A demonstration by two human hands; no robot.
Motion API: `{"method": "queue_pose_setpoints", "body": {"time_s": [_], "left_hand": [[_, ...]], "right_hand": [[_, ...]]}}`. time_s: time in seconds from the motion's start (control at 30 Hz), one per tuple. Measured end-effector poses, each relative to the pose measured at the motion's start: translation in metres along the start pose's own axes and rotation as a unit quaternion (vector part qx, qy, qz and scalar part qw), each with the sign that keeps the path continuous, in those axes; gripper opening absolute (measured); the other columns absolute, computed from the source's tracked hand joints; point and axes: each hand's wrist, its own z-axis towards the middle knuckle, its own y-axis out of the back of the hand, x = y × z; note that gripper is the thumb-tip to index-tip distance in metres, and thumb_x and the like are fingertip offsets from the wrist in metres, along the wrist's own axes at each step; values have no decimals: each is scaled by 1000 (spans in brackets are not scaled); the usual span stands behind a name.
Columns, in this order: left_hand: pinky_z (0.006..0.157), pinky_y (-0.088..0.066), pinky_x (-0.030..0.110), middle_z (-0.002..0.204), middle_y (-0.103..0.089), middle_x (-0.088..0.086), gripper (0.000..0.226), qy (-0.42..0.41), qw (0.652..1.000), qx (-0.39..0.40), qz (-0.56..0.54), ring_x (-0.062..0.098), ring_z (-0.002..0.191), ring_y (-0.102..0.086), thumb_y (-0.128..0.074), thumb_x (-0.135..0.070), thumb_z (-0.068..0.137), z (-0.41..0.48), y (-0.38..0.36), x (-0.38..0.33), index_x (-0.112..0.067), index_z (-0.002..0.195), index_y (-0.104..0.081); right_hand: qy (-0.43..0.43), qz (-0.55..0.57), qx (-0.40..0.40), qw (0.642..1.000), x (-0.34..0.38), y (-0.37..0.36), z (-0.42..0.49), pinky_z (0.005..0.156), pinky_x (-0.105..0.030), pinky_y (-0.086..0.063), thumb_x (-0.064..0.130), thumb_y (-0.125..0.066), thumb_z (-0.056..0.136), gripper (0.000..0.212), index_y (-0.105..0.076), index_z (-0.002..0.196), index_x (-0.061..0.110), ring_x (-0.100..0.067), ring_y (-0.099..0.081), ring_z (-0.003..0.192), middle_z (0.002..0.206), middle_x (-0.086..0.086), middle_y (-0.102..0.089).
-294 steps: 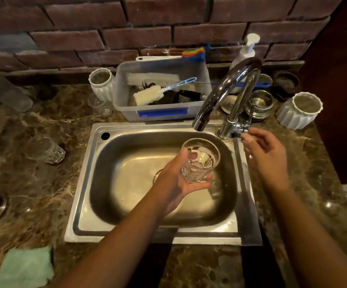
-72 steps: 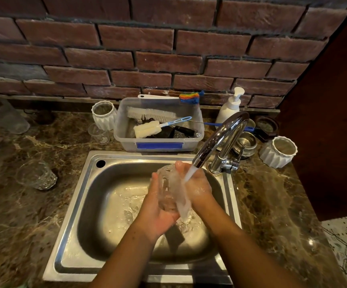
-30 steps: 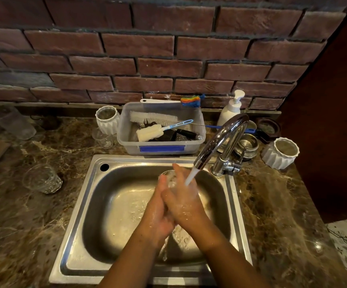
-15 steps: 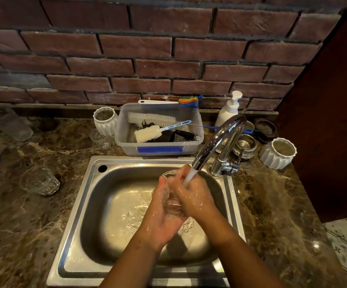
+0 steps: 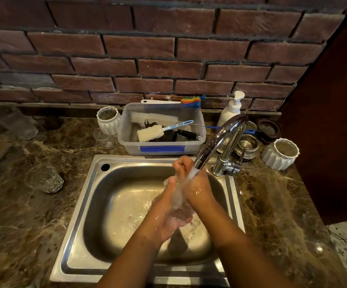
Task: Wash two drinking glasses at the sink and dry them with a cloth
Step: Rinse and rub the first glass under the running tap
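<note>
While the water ran, we held one glass (image 5: 181,205) in the stream over the sink (image 5: 75,246).
At 6 o'clock our left hand (image 5: 167,219) gripped it from below, steadying it under the faucet (image 5: 223,135); our right hand (image 5: 195,188) curled its fingers over its far end, seemingly to rub it. The palms hid most of the glass. At 9 o'clock the second glass (image 5: 44,179) stood on the counter (image 5: 272,215), likely awaiting its turn. At 12 o'clock sat a tub of brushes (image 5: 162,146). No cloth showed.
</note>
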Motion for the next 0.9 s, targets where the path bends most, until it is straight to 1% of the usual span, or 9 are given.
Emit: {"method": "queue_pose_setpoints", "body": {"time_s": [0.17,0.3,0.37,0.43,0.53,0.6,0.73,0.8,0.9], "left_hand": [[83,-57,49,108,-75,21,55,-7,979,28,-200,33,100,-75,-63,-52,93,4,7,-5,-6,122,-71],[97,-53,50,107,-76,22,47,16,988,27,-154,32,101,-73,-72,-46,85,-2,4,3,-3,104,-79],[105,-47,44,111,-72,18,49,24,989,17,-143,28,107,-65,-74,-49,80,-8,0,7,-5,98,-81],[95,-51,41,111,-70,21,52,15,987,8,-159,30,103,-64,-67,-52,86,-9,-1,9,-5,104,-79],[103,-46,44,116,-70,24,60,12,981,6,-193,32,115,-60,-60,-55,93,-11,-5,7,-4,122,-69],[98,-51,48,105,-75,24,55,5,980,4,-197,35,114,-63,-60,-53,95,-7,-3,3,-3,116,-71],[102,-49,47,128,-65,22,65,16,995,-2,-97,35,120,-58,-68,-60,84,-3,7,9,-7,123,-70],[85,-53,43,126,-64,20,69,4,999,-4,-38,31,108,-59,-59,-66,84,-2,6,14,-10,123,-67],[83,-55,45,117,-71,13,57,-26,999,22,30,33,109,-63,-54,-67,87,2,6,18,-25,124,-66]], "right_hand": [[-93,89,35,991,-14,-21,-32,80,-28,-58,46,-60,92,38,-52,128,38,-14,-68,98,110,4,-66],[-103,49,-40,993,-12,-10,-25,68,-24,-53,35,-63,95,14,-63,96,21,-14,-66,78,79,3,-65],[-126,109,-48,985,-12,-3,-12,67,-24,-51,25,-57,100,26,-60,75,20,-13,-63,70,71,2,-62],[-142,138,-59,978,-14,0,-5,64,-24,-50,23,-50,103,31,-57,73,22,-16,-60,71,73,3,-60],[-156,220,-44,962,-7,-1,-12,66,-27,-50,23,-53,101,22,-63,83,16,-21,-63,79,77,-2,-64],[-79,119,1,990,-5,-4,-24,68,-30,-56,32,-62,96,14,-63,89,20,-19,-68,80,81,-2,-68],[-19,-23,3,1000,-8,3,-21,61,-35,-51,39,-62,96,30,-57,69,26,-11,-61,62,67,1,-61],[-146,58,3,988,1,7,-8,70,-34,-47,34,-63,96,31,-62,68,22,-13,-59,66,67,0,-61],[-274,275,-14,921,2,9,-3,87,-42,-44,17,-59,94,37,-76,61,14,-21,-60,78,71,-6,-69]]}}
